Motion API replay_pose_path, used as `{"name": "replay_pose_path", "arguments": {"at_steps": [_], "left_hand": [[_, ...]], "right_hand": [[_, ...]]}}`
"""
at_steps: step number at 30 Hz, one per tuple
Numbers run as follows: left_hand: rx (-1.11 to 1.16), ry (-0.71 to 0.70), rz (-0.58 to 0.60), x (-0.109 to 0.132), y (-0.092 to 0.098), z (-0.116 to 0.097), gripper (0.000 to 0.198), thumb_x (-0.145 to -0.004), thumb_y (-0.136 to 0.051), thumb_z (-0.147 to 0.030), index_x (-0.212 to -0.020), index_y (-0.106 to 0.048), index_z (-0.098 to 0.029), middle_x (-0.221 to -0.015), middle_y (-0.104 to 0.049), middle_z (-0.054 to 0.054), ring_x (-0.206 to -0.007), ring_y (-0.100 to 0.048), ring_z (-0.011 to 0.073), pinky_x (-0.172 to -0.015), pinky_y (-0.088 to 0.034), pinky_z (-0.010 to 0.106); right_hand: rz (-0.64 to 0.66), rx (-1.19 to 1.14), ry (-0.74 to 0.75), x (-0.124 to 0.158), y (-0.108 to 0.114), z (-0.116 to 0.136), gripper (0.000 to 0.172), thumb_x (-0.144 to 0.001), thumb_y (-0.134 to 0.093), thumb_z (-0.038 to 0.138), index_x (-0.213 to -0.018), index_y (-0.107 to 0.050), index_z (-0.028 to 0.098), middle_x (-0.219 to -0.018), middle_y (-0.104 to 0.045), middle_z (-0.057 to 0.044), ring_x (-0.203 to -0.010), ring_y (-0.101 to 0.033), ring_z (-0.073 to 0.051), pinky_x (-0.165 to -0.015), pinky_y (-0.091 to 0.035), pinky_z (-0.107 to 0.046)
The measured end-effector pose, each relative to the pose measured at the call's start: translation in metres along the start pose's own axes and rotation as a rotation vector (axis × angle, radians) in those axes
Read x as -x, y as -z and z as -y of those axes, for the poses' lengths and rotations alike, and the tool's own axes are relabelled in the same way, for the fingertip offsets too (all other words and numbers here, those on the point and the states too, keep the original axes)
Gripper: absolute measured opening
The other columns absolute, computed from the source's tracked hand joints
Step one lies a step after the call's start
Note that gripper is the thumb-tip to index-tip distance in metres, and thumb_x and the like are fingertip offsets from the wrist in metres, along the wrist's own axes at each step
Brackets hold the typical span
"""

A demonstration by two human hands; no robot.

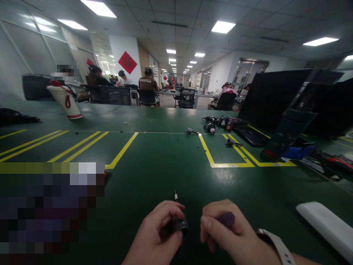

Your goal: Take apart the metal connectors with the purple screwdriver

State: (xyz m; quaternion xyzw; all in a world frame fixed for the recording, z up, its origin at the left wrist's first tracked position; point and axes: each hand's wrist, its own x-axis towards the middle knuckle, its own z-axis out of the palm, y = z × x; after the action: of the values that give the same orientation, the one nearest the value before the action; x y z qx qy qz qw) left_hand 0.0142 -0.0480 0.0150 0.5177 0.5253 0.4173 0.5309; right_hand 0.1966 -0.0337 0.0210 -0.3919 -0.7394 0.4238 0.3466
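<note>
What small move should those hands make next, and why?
Probably bring the right hand with its purple handle nearer the dark cylindrical part: the left hand holds that part, and a gap separates the two hands.

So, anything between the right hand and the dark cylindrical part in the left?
Nothing visible. The left hand holds the dark cylindrical part; the right hand, closed around a purple handle, is beside it, with only a gap above the green table between them.
</note>
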Motion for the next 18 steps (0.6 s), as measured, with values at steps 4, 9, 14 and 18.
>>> {"name": "replay_pose_path", "arguments": {"at_steps": [4, 9, 14, 18], "left_hand": [[-0.011, -0.008, 0.003, -0.002, 0.003, -0.005, 0.01, -0.064, -0.057, -0.012, -0.071, -0.062, -0.018, -0.098, -0.063, 0.006, -0.088, -0.062, 0.0212, -0.073, -0.049, 0.029], [-0.022, -0.04, -0.057, -0.007, 0.008, -0.008, 0.009, -0.064, -0.06, -0.014, -0.07, -0.064, -0.019, -0.092, -0.067, 0.005, -0.091, -0.062, 0.0219, -0.077, -0.049, 0.029], [0.04, 0.009, -0.092, -0.008, 0.011, -0.01, 0.012, -0.063, -0.063, -0.016, -0.074, -0.065, -0.018, -0.095, -0.068, 0.006, -0.082, -0.064, 0.0209, -0.071, -0.051, 0.03], [0.119, 0.07, -0.149, -0.008, 0.012, -0.019, 0.015, -0.065, -0.063, -0.017, -0.079, -0.067, -0.018, -0.093, -0.07, 0.005, -0.085, -0.064, 0.0212, -0.073, -0.052, 0.03]], "right_hand": [[0.024, 0.005, 0.109, 0.0, -0.002, -0.001, 0.027, -0.088, -0.041, 0.032, -0.072, -0.057, 0.017, -0.06, -0.056, -0.001, -0.052, -0.056, -0.01, -0.054, -0.047, -0.024], [-0.003, 0.096, 0.283, -0.003, -0.007, 0.006, 0.033, -0.089, -0.039, 0.03, -0.067, -0.059, 0.017, -0.051, -0.056, -0.001, -0.048, -0.053, -0.01, -0.048, -0.044, -0.021], [0.022, 0.102, 0.254, -0.005, -0.007, 0.012, 0.034, -0.088, -0.041, 0.029, -0.063, -0.062, 0.018, -0.052, -0.057, -0.001, -0.049, -0.053, -0.01, -0.049, -0.044, -0.021], [-0.018, -0.023, -0.047, -0.004, -0.012, 0.007, 0.03, -0.083, -0.046, 0.035, -0.064, -0.059, 0.016, -0.052, -0.053, 0.0, -0.045, -0.05, -0.009, -0.043, -0.039, -0.02]]}}
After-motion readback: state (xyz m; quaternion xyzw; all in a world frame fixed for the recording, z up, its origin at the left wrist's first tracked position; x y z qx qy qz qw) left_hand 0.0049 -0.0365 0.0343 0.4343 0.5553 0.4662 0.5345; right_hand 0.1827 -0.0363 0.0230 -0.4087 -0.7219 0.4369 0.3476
